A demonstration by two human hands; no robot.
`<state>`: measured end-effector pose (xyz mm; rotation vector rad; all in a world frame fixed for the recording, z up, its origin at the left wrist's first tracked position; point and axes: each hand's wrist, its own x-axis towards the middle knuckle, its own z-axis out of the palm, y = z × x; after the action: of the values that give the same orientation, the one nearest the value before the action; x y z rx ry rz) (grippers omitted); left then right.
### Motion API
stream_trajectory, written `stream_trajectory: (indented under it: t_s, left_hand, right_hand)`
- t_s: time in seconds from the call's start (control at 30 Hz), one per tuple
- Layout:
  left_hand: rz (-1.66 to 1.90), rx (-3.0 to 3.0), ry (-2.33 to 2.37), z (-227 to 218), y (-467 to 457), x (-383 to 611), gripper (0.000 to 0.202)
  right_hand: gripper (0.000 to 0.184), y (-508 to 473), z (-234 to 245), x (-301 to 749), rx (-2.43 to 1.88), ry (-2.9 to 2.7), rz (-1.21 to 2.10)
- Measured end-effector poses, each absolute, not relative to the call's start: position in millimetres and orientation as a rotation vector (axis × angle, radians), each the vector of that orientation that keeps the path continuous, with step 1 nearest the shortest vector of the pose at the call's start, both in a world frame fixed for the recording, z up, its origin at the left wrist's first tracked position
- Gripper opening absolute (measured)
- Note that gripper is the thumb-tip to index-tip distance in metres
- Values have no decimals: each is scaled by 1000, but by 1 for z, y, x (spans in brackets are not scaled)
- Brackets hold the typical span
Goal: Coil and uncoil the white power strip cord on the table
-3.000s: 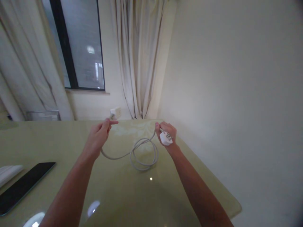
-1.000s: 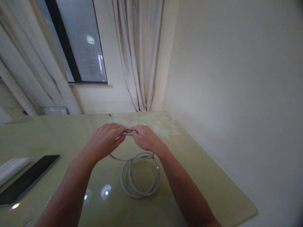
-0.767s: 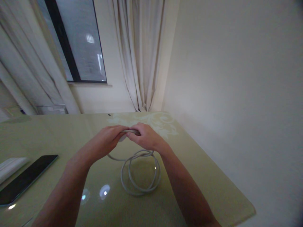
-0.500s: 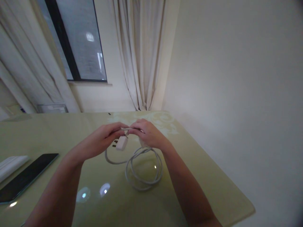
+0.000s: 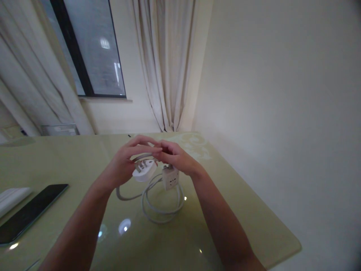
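A white extension cord lies in loops (image 5: pixel 160 209) on the glossy green table (image 5: pixel 242 218). My left hand (image 5: pixel 126 165) is raised above it, fingers curled round the cord just behind the white plug (image 5: pixel 143 171), whose metal pins show. My right hand (image 5: pixel 176 160) meets it fingertip to fingertip and pinches the cord above the white cube socket block (image 5: pixel 170 178), which hangs under the hand. Both cord ends are lifted off the table while the loops rest below them.
A dark phone (image 5: pixel 28 212) lies at the left of the table, with a white flat object (image 5: pixel 12 197) beside it. Curtains (image 5: pixel 166 64) and a window (image 5: pixel 90 49) stand behind the table. A plain wall runs along the right edge.
My hands, apart three seconds ago, came together over the cord. In the last half second they rose slightly, and the plug and the cube socket block now hang in plain sight beneath them.
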<state>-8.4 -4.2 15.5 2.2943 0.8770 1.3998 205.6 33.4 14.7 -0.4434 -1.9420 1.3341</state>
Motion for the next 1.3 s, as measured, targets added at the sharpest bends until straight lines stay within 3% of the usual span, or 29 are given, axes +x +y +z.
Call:
stream_trajectory:
  t_s: [0.23, 0.43, 0.67, 1.07, 1.3]
  left_hand:
    - [1631, 2209, 1075, 6, -2, -1, 10]
    - [1792, 1721, 1135, -3, 6, -3, 30]
    - [1815, 1603, 1074, -5, 11, -4, 35]
    - [1802, 1588, 1093, -5, 11, 0, 37]
    - [1894, 1731, 1088, -2, 7, 5, 33]
  right_hand:
    - [33, 38, 14, 209, -524, -1685, 1443]
    - [20, 46, 10, 211, -634, -1723, 1436]
    - [42, 52, 4, 215, -560, -1887, 1388]
    - [9, 62, -3, 220, -910, -2076, 810]
    - [26, 60, 0, 224, -805, -1927, 1252]
